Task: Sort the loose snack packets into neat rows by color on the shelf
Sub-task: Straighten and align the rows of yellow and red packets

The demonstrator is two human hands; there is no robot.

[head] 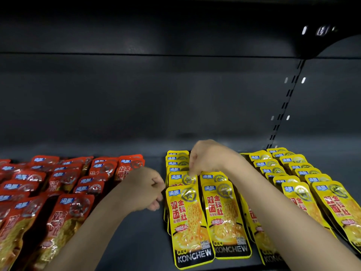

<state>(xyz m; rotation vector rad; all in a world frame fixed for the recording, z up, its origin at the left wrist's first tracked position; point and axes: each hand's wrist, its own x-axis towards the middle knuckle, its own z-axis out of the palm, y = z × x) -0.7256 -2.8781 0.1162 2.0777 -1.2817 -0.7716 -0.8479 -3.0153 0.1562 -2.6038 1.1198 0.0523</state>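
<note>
Both hands work the leftmost yellow row (183, 192): right hand (207, 157) pinches a packet (182, 178) at 12 o'clock, left hand (148, 190), loosely curled, empty, steadies the 9 o'clock edge; overlaps are best kept even.

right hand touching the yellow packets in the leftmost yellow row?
Touching. The head view shows the right hand with its fingers curled down onto a packet top in the leftmost yellow row.

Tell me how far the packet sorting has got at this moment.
Colors are already split: red packets lie left, yellow packets right. The yellow rows look neat; the red ones overlap loosely. In hand: the right hand pinches a packet in the leftmost yellow row, the left hand beside it. Left: straightening the reds.
</note>
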